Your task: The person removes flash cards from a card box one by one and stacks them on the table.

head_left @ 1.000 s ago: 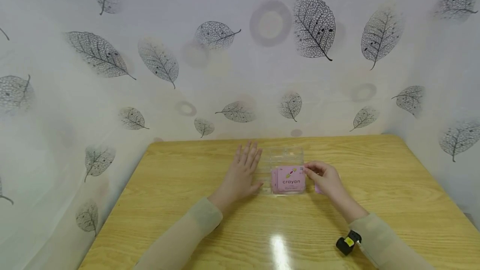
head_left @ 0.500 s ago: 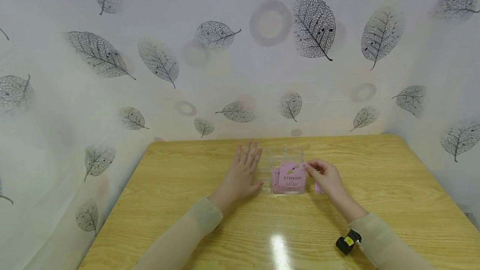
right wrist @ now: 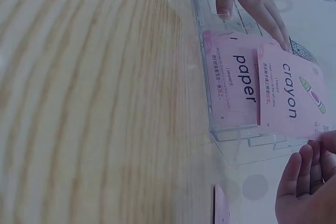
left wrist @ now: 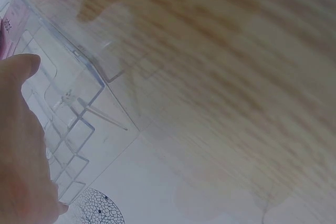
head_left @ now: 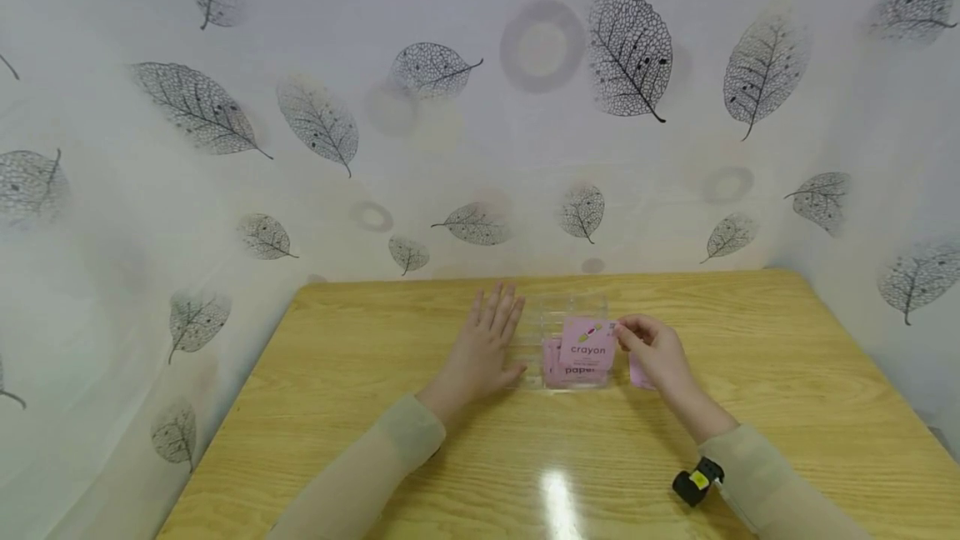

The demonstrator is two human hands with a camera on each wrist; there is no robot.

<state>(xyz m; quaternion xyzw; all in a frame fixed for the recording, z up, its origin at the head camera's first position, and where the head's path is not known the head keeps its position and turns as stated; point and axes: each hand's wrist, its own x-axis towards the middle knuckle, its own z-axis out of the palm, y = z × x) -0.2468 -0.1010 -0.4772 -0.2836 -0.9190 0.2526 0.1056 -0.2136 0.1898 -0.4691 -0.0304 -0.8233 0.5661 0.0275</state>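
Note:
My right hand point(head_left: 652, 350) pinches a pink "crayon" flashcard point(head_left: 583, 353) by its upper right corner, between thumb and fingertips. Behind and below that card, a pink "paper" flashcard point(right wrist: 231, 85) stands in a clear plastic compartment organizer point(head_left: 573, 305), with more pink cards point(head_left: 551, 363) showing at its left. My left hand point(head_left: 483, 350) rests on the organizer's left part, fingers straight and spread. Its thumb point(left wrist: 23, 66) lies over the clear plastic in the left wrist view.
Another pink card point(head_left: 640, 372) lies just right of the organizer, partly behind my right hand. The wooden table point(head_left: 360, 332) ends at a wall covering point(head_left: 480, 140) with a leaf print. A black wrist camera point(head_left: 696, 482) sits at my right cuff.
The "crayon" card has come up and slightly right in my right hand, out of the organizer's front row, uncovering the "paper" card. My left hand has stayed put.

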